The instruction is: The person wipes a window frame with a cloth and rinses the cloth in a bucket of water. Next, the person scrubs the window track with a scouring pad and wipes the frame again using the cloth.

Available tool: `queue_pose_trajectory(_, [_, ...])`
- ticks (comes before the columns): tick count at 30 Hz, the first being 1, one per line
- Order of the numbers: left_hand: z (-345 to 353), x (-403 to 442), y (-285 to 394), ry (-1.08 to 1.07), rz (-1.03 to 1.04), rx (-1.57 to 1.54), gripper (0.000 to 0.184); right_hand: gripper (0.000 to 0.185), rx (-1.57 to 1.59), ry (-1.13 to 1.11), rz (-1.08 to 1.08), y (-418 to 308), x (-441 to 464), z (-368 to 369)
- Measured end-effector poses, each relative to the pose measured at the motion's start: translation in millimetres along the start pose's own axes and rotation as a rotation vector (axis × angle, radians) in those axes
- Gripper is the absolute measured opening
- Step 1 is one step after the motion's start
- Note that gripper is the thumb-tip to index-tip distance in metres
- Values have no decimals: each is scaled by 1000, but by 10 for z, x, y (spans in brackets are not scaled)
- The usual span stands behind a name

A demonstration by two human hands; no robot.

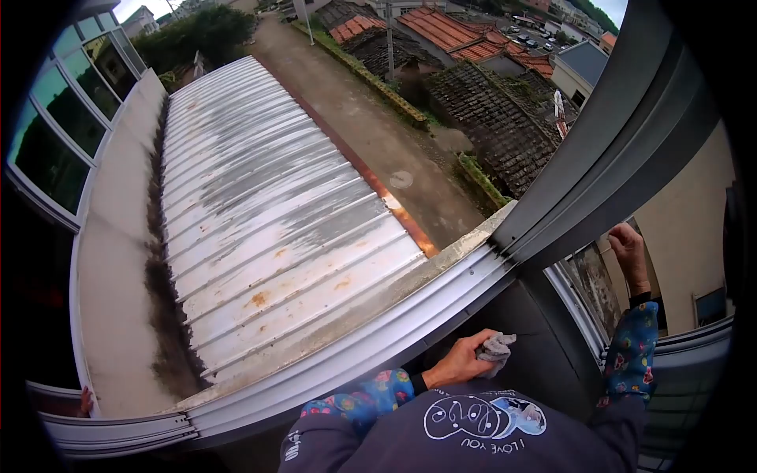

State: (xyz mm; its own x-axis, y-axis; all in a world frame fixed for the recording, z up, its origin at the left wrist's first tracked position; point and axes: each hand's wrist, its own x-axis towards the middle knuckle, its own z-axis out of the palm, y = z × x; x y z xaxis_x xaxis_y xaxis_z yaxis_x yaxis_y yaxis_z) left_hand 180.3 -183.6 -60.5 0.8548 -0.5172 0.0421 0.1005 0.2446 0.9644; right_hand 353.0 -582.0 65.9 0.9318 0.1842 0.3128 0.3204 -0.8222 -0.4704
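1 grey cloth [497, 351] is bunched in the fingers of the left hand [460, 363], which closes around it in front of the chest, over a dark tiled surface [544, 335] just inside the white window track [355, 345]. Whether the cloth touches that surface, I cannot tell. The right hand [628, 254] is raised at the far side of the thick grey upright [587, 154], fingers bent; I cannot tell whether it grips anything. Both forearms wear blue floral sleeve covers [631, 347] with dark cuffs, over a dark sweatshirt [371, 453] printed in white with a cartoon figure and "I LOVE YOU".

Beyond the track, a corrugated metal roof [276, 205] stretches away, white and grey, with a few rust-brown patches near its closer end. Along its left side runs a pale wall [110, 244], stained dark at the foot, topped by white-framed windows [67, 102]. On the roof's other side lies a bare lane [355, 134], edged by a low hedge [367, 75]. Farther out stand a dark tiled roof [493, 118], several orange roofs [438, 30], 1 slim pole [390, 43] and some parked cars.
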Motion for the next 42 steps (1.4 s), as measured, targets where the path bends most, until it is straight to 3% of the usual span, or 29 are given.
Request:
queue_pose_trajectory(1, [20,-33,20,11,-26,-23,40,14,237,32,148,203,54,-170])
queue_pose_trajectory(4, [86,-143,-9,76,-14,-14,41,33,1079,346,331,46,53,-32])
queue_pose_trajectory(5, [110,-201,8,91,-40,-82,41,54,700,120,605,306,-29,167])
queue_pose_trajectory(7, [164,-342,126,199,-19,-75,42,59,-793,-293,112,489,-289,497])
queue_pose_trajectory(8, [180,-402,75,239,4,-99,43,43,-108,75,223,764,-264,752])
queue_pose_trajectory(9, [190,-458,-71,282,-17,-123,43,22,185,301,298,603,-245,867])
queue_pose_trajectory(10, [232,-525,-78,326,-43,-158,42,12,371,337,344,310,-249,858])
queue_pose_trajectory(16, [494,-841,-121,518,-47,-169,38,13,508,316,7,-936,-400,723])
queue_pose_trajectory(19, [629,-1056,-95,633,-49,-95,41,10,786,90,-134,-1539,-673,964])
queue_pose_trajectory(23, [868,-1303,32,830,20,42,39,12,765,-397,-400,-2042,-996,1459])
queue_pose_trajectory(27, [1040,-1691,11,1081,86,90,44,12,801,-822,-405,-2398,-1330,2042])
queue_pose_trajectory(34, [1246,-2628,-88,1455,199,-140,46,18,760,-1412,-234,-3294,-2090,2909])
queue_pose_trajectory(38, [1240,-3221,-92,1613,380,-255,42,14,875,-1605,-262,-3934,-2715,3343])
queue_pose_trajectory(41, [1156,-3635,40,1693,540,-202,42,18,980,-1744,-143,-4283,-3133,3571])
queue_pose_trajectory(42, [1115,-3801,64,1725,521,-148,42,22,1108,-1764,46,-4401,-3280,3648])
